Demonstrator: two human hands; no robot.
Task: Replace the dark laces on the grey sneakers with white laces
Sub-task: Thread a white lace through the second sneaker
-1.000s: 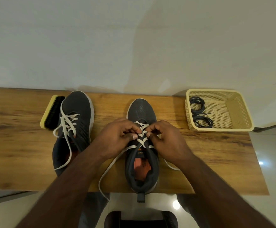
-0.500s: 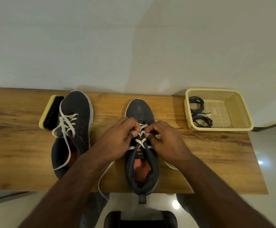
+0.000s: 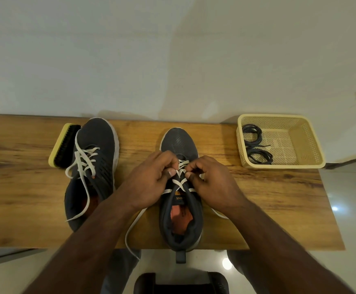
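- Leftmost on the wooden table (image 3: 24, 187), a shoe brush (image 3: 63, 145) with a yellow back and dark bristles lies at the far left, touching the side of the left sneaker (image 3: 92, 172).
- That grey sneaker points its toe toward the far wall and already carries a white lace (image 3: 84, 164) crossed through its eyelets, the loose ends trailing over its near side (one end reaches the tabletop).
- Next, the person's left hand (image 3: 149, 183) sits over the left side of the middle sneaker (image 3: 180, 200), fingers curled and thumb pressed against them, pinching the second white lace (image 3: 179, 183) near the upper crossings.
- This sneaker stands toe-far, heel at the near table edge, its orange insole showing; one free lace end runs from under the left hand and hangs off the near edge.
- Just right of the crossings, the right hand (image 3: 213, 183) mirrors the first: fingers curled tight, thumb and fingertips nipping the same lace at the tongue.
- At the far right corner stands a cream plastic basket (image 3: 308, 141), and inside, against its left wall, lie the dark laces (image 3: 255, 145) in two coiled bundles, well apart from both sneakers.
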